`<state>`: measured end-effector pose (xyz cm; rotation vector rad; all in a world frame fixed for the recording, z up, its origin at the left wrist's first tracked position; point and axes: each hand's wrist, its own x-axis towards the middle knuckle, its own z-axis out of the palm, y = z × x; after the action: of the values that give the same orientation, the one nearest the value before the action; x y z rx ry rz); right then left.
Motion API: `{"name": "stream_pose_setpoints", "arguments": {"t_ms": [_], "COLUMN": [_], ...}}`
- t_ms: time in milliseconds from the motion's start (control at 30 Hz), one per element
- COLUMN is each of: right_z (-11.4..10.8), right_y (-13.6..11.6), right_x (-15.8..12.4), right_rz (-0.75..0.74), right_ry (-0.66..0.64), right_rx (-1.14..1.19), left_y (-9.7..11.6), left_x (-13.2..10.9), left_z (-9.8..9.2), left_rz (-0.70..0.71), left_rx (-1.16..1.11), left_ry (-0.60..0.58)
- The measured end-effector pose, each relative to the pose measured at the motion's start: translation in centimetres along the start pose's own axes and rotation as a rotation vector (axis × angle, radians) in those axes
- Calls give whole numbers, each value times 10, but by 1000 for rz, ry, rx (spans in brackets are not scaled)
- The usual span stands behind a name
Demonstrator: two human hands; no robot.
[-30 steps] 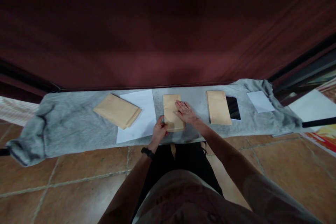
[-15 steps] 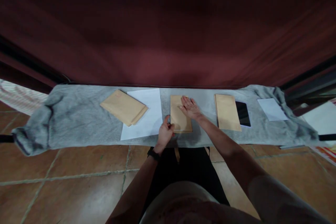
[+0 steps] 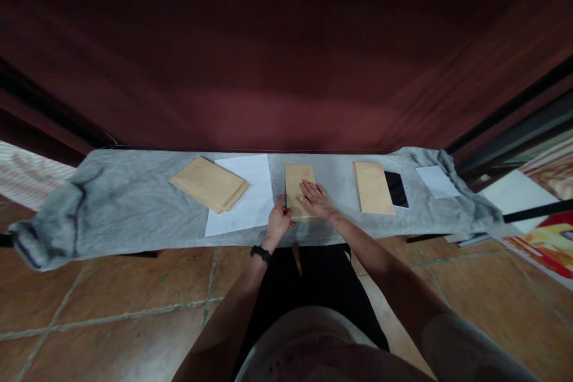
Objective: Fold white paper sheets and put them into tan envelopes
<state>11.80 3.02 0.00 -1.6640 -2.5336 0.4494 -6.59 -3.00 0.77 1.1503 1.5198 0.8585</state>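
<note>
In front of me a brown paper envelope (image 3: 299, 174) lies upright on the grey cloth. My right hand (image 3: 317, 200) rests flat on its right side, fingers stretched out and a little spread. My left hand (image 3: 280, 219) is closed at the envelope's lower left edge. A small slim object, dark with a hint of red, shows between its fingers; its kind is too small to make out. Just left lies a white sheet of paper (image 3: 255, 209), partly under a slanted stack of brown envelopes (image 3: 208, 184).
To the right lie more brown envelopes (image 3: 373, 188), partly over a dark phone or tablet (image 3: 396, 190). Farther right sits a white paper (image 3: 437, 182). Rumpled grey cloth (image 3: 134, 209) covers the narrow table, and a dark red curtain (image 3: 286, 101) hangs behind it.
My right hand has slid down the envelope toward me, uncovering a reddish mark near its top. My left hand stays at the left edge. The view has shifted slightly.
</note>
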Motion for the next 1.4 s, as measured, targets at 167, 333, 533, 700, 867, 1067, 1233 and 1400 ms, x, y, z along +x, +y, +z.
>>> {"name": "stream_pose_setpoints", "arguments": {"t_ms": [167, 333, 533, 700, 867, 1067, 1233, 1400], "right_z": [0, 4, 3, -2, -1, -5, -7, -3], "right_y": [-14, -28, -33, -26, -24, -20, -17, -16], "right_x": [-27, -53, -73, -52, 1, 53, 76, 68], "right_rz": [-28, -66, -129, -147, -176, -143, -82, -142], "right_ry": [-48, -68, -143, -143, -48, 58, 76, 44], "right_rx": [-37, -26, 54, 94, -3, -83, -96, -56], "left_y": [3, 6, 10, 8, 2, 0, -3, -4], "left_x": [-2, -4, -8, -7, -4, -5, -7, -8], "left_z": [-2, -4, -6, -6, -4, -4, -4, -4], "left_rz": [15, 35, 58, 63, 49, 49, 83, 82], "left_rx": [76, 76, 71, 79, 102, 97, 69, 35], "left_ry": [4, -19, -31, -25, -3, 8, 12, 5]}}
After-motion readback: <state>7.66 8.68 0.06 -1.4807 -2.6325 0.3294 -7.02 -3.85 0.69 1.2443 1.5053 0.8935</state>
